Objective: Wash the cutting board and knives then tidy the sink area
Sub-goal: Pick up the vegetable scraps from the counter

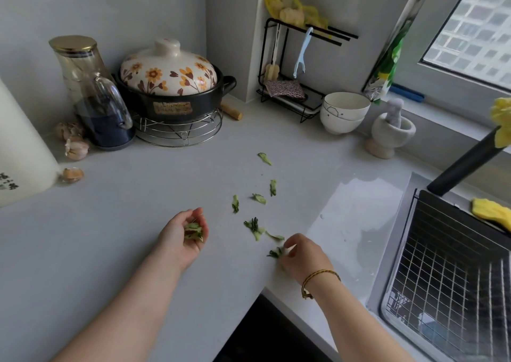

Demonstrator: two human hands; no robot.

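**Both hands gather green scraps left of the sink**

Head view. The sink (392,240) lies at the right edge, its basin covered by a wire rack (456,278). A black faucet (464,165) slants over its far corner, and a yellow cloth (492,213) lies on its far rim. Just left of the sink a wet patch (359,209) shines on the pale counter (138,209). Further left, green scraps (259,198) are strewn over the counter in a loose trail.

The right hand (301,253), with a gold bracelet (318,278) on its wrist, is the one nearer the sink. It curls downward and pinches one scrap between thumb and fingertips, near the counter's front edge. The left hand (188,231), further from the sink, is cupped palm-up, its fingers curled round a small heap of the scraps.

Beyond the sink's far left corner stand a mortar with pestle (392,132), two stacked white bowls (343,112) and a black wire stand (287,90) holding a peeler and a sponge. Far left of the sink, by the wall, sit a flowered clay pot (168,85) on a wire trivet, a glass jug (102,112) of dark liquid, and garlic bulbs (76,145).
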